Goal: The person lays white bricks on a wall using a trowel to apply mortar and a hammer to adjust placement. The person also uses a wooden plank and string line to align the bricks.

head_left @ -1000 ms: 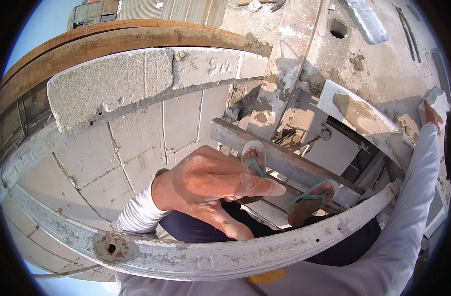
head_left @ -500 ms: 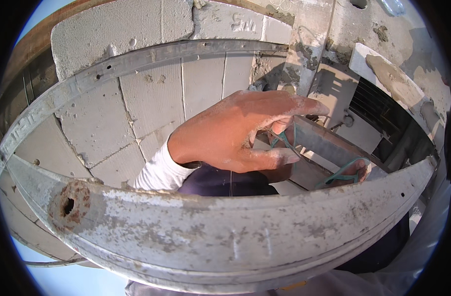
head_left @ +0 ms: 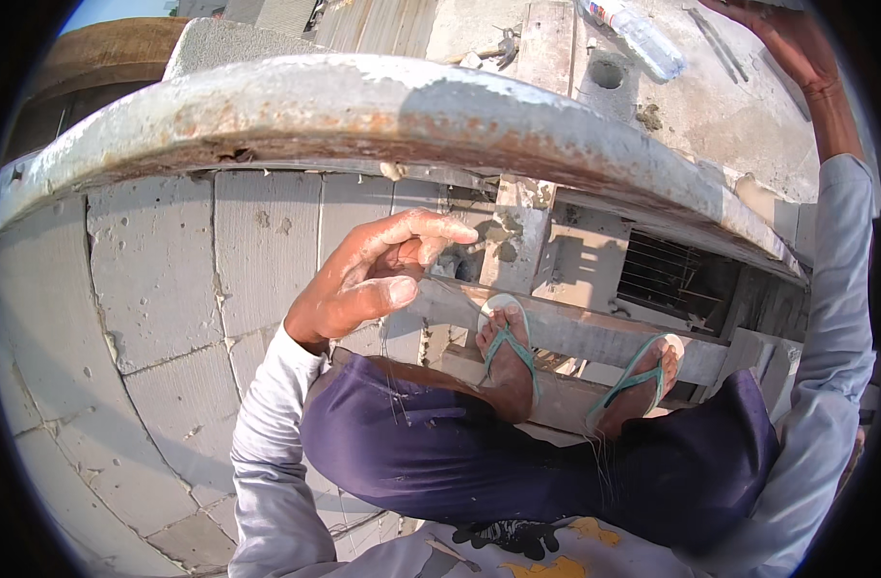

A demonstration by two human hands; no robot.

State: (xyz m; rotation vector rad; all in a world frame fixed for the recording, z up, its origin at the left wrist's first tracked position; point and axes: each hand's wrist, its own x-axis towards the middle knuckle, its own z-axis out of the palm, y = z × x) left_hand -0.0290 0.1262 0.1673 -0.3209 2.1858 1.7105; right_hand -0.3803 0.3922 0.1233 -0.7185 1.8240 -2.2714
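My left hand point(head_left: 373, 275) is in the middle of the view, above my bent knee. Its index finger and thumb point forward, apart, while the other fingers curl in. A thin string point(head_left: 394, 390) trails from beside it across my dark trousers; the curled fingers seem to hold it. My right hand point(head_left: 787, 39) reaches to the upper right rim, its fingers partly cut off, over a pale surface. What it touches there is hidden. A long grey metal bar point(head_left: 431, 106), rusty along its lower edge, crosses beyond my left hand, apart from it.
A wall of pale blocks point(head_left: 151, 270) stands at left. My sandalled feet point(head_left: 508, 361) rest on narrow boards. Beyond the bar lie a clear plastic bottle point(head_left: 647, 43), thin rods point(head_left: 718, 43) and a concrete surface with a round hole point(head_left: 607, 72). A dark barred opening point(head_left: 662, 275) is at right.
My view has shifted, so the metal bar now crosses farther off and my legs show. The left hand appears lower left, fingers similarly bent. My right arm has come into view, stretched forward.
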